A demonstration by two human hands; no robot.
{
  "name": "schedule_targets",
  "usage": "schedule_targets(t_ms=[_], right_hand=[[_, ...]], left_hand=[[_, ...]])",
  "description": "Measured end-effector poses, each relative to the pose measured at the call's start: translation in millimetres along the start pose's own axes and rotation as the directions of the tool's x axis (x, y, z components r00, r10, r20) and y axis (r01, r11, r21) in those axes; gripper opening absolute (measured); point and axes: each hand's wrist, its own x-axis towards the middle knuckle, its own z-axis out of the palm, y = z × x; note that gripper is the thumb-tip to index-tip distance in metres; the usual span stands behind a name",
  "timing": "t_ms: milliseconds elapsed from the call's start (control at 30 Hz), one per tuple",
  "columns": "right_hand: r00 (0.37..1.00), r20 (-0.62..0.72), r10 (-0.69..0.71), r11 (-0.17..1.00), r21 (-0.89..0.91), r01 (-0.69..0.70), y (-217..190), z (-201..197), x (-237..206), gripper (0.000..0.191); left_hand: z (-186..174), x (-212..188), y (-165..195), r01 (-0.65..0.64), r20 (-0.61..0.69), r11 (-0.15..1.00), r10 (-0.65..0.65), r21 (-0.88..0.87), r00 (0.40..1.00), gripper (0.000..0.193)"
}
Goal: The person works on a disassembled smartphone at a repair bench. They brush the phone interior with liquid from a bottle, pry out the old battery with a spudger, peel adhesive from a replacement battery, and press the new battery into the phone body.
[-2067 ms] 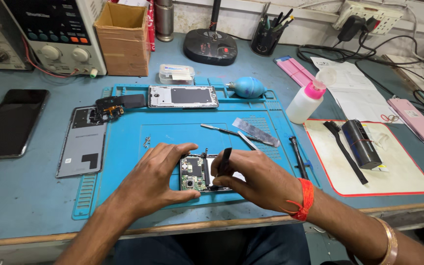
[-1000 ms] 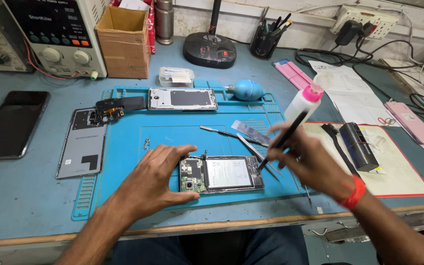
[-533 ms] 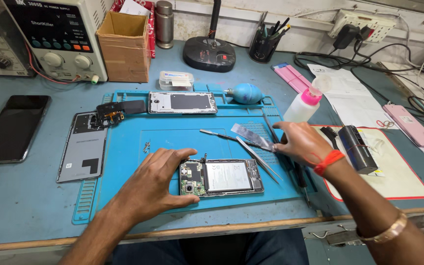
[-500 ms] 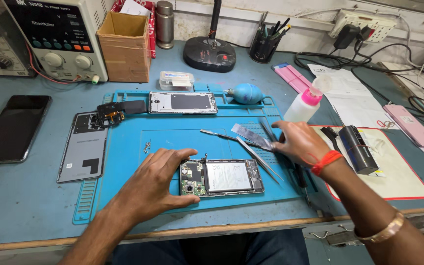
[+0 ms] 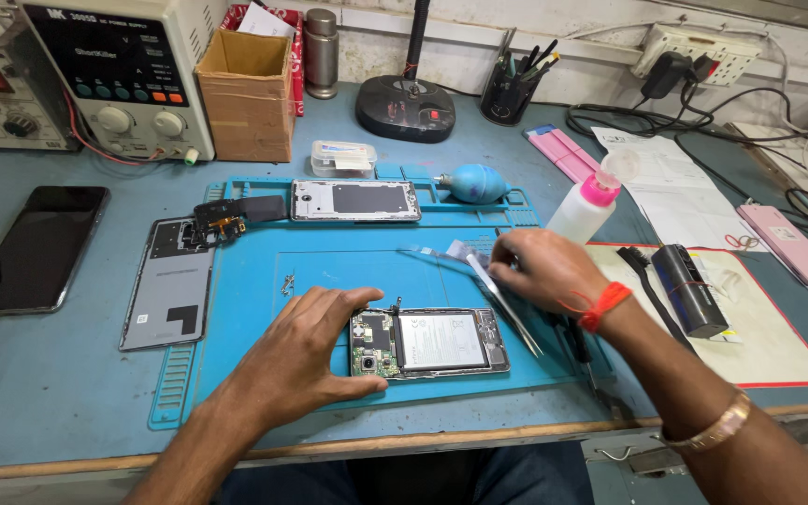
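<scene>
moved: the right hand has left the opened phone and now sits over the tools at the right side of the blue mat; the black pointed tool it held earlier is no longer in it. the left hand and the phone lie as before.
left hand: the left hand lies flat with fingers spread wide, its fingertips pressing the phone's left end by the circuit board; it grips nothing.
right hand: fingers curled and narrow, closing on the upper end of the tweezers; whether the tweezers are lifted off the mat cannot be told.
phone: back off, white battery and green board showing, lying flat near the front edge of the mat, between the two hands.
near the right hand: a bottle with a pink collar stands just beyond it; a black brush lies on the white pad to its right.
elsewhere: a grey back cover lies at the mat's left edge, and a dark phone lies well apart on the table.
</scene>
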Motion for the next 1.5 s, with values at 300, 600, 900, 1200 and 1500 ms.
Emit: schedule_targets(t_ms=[300,600,900,1200,1500], right_hand=[[0.952,-0.305,0.009,0.944,0.316,0.092,13.5,-40.5,-9.8,0.016],[0.914,-0.340,0.220,0.708,0.700,0.090,-14.5,-69.1,-65.9,0.014],[0.979,-0.049,0.199,0.650,0.754,-0.095,-51.1,-33.8,-100.3,0.011],[0.989,-0.094,0.112,0.641,0.767,0.000,-54.9,-16.3,-95.8,0.013],[0.995,-0.050,0.090,0.762,0.646,-0.036,-67.5,-6.9,-84.7,0.016]], left_hand=[[-0.8,-1.1,-0.7,-0.032,-0.026,0.999,0.032,0.024,0.999,0.101],[0.0,-1.2,-1.7,-0.065,-0.047,0.998,0.066,0.022,0.997,0.101],[-2.9,-3.5,0.1,-0.075,-0.060,0.997,0.076,0.032,0.995,0.098],[-1.0,-2.4,-0.8,-0.053,-0.045,0.998,0.054,0.023,0.998,0.098],[-0.5,-1.5,-1.9,-0.069,-0.054,0.997,0.071,0.028,0.996,0.099]])
